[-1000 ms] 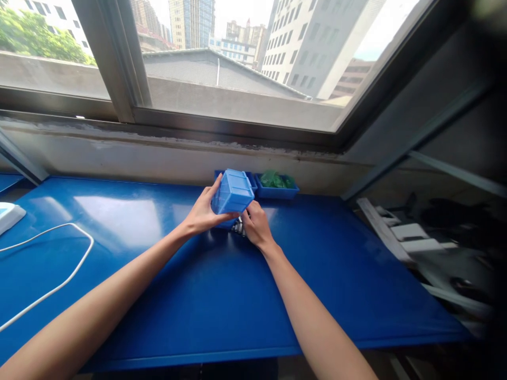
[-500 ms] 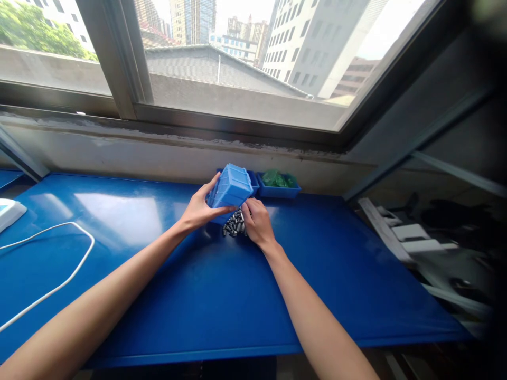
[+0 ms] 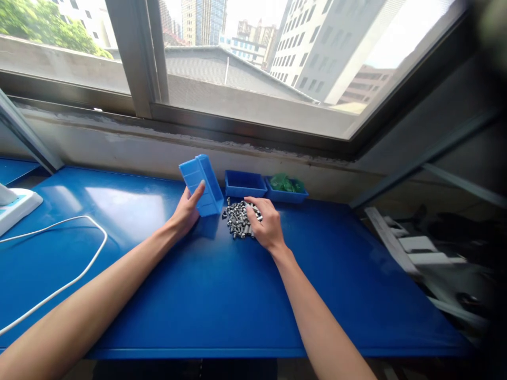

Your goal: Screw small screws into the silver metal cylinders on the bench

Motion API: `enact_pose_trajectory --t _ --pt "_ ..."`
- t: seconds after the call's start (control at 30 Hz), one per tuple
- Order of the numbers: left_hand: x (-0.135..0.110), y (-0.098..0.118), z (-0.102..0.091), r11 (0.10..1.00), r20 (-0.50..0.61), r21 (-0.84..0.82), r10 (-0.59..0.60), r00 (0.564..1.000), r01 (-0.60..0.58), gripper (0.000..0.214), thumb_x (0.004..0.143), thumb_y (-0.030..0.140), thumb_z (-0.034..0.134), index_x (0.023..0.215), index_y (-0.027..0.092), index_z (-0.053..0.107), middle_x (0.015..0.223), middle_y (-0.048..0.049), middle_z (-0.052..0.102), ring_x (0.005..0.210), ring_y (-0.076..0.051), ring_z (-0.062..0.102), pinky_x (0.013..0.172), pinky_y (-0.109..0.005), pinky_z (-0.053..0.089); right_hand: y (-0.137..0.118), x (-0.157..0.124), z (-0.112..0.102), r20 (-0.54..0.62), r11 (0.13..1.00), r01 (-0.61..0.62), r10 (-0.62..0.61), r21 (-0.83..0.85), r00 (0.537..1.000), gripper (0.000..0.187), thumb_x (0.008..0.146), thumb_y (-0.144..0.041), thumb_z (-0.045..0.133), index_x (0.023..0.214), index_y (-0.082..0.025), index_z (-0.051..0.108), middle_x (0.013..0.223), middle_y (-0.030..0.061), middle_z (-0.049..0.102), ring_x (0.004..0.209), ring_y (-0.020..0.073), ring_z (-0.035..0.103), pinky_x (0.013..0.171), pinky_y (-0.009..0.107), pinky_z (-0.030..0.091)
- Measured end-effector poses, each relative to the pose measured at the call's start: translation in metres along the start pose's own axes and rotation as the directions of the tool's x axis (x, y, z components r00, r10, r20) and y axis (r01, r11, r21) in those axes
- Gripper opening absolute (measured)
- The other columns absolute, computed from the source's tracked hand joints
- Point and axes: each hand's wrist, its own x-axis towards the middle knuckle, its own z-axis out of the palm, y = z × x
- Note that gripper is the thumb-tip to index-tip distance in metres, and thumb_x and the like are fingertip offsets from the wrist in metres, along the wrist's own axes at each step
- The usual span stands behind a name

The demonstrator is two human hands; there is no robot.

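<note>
My left hand point(image 3: 185, 210) grips a light blue plastic bin point(image 3: 200, 184), tipped on its side and held just left of a heap of small silver metal parts point(image 3: 238, 219) on the blue table point(image 3: 222, 295). My right hand point(image 3: 266, 225) rests on the right edge of the heap, fingers curled loosely over the parts. Two more blue bins stand against the wall behind the heap: one point(image 3: 244, 184) looks empty, the other point(image 3: 288, 189) holds green pieces.
A white cable point(image 3: 63, 282) loops across the table's left side, leading to a white device point(image 3: 16, 204) at the left edge. A window frame and sill run along the back. Grey shelving with cluttered items point(image 3: 420, 248) sits to the right.
The left hand has swung the blue bin away to the left, off the heap. The metal parts now lie uncovered on the table, and the right hand has settled on them.
</note>
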Motion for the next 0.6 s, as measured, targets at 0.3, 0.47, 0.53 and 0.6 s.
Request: enact_pose_trajectory --t 0.3,0.47,0.53,0.6 --pt "0.004 -0.006 -0.006 0.978 -0.029 -0.208 0.018 0.999 -0.023 0.065 0.082 0.052 0.080 0.136 0.026 0.053 0.125 -0.0054 0.070 0.117 -0.021 0.067 0.107 -0.039 0.051 -0.038 0.041 0.043 0.188 0.982 0.180 -0.188 0.055 0.964 0.019 0.091 -0.034 0.071 0.106 -0.023 0.075 0.109 0.0068 0.077 0.105 0.0263 0.066 0.096 0.045 0.054" --pt "0.004 -0.004 -0.003 0.959 -0.163 -0.244 -0.187 0.969 0.144 0.033 0.097 0.039 0.064 0.120 0.017 0.065 0.126 -0.0104 0.070 0.115 -0.018 0.068 0.108 -0.030 0.050 -0.009 0.092 0.060 0.217 0.967 0.256 -0.250 0.000 0.943 0.007 0.088 -0.022 0.072 0.092 -0.023 0.078 0.110 0.0035 0.078 0.103 0.0263 0.062 0.097 0.045 0.051" --pt "0.002 -0.004 -0.001 0.937 -0.226 -0.223 -0.318 0.921 0.269 0.030 0.096 0.030 0.064 0.117 0.009 0.064 0.120 -0.0189 0.071 0.108 -0.022 0.072 0.104 -0.033 0.054 0.002 0.105 0.065 0.274 0.952 0.290 -0.254 -0.098 0.928 0.007 0.086 -0.022 0.074 0.090 -0.024 0.079 0.109 0.0021 0.079 0.105 0.0293 0.058 0.097 0.050 0.047" --pt "-0.001 -0.003 -0.001 0.911 -0.237 -0.223 -0.395 0.888 0.346 0.033 0.092 0.025 0.066 0.118 0.005 0.062 0.114 -0.0238 0.072 0.102 -0.025 0.075 0.099 -0.036 0.058 0.011 0.109 0.070 0.315 0.941 0.303 -0.244 -0.153 0.917 0.008 0.087 -0.023 0.073 0.091 -0.025 0.079 0.111 0.0021 0.079 0.112 0.0314 0.056 0.099 0.053 0.044"
